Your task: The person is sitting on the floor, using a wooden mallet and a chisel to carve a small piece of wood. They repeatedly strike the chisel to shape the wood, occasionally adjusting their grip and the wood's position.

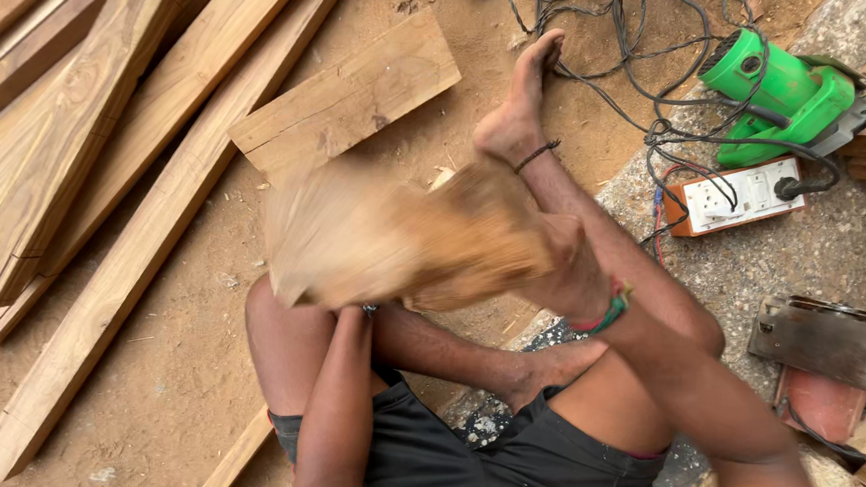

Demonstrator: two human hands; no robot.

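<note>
One wood block (403,240): pale brown, blurred in the head view, held up in front of the person's lap, above the sandy ground (187,319).

Two hands on it. Right hand (570,265): clasped on the block's right end, fingers wrapped against the wood; one coloured band at the wrist. Left hand (352,304): under the block's lower left edge, mostly hidden behind it; the arm leads straight up to the wood, but how the fingers sit cannot be told.

One bare foot (520,103): stretched out past the block, with one dark cord round the ankle.

One short plank (344,98): lies flat on the ground just beyond the block.

Long planks (96,144): at least six, laid slantwise in a loose stack at the left.

One green power tool (784,92): on the stone slab at upper right, beside a tangle of black cable (630,21).

One socket box (736,195): white face, orange body, one black plug pushed in, just below the green tool.

One metal-plated tool (830,345): grey plate over a red body, at the right edge.
</note>
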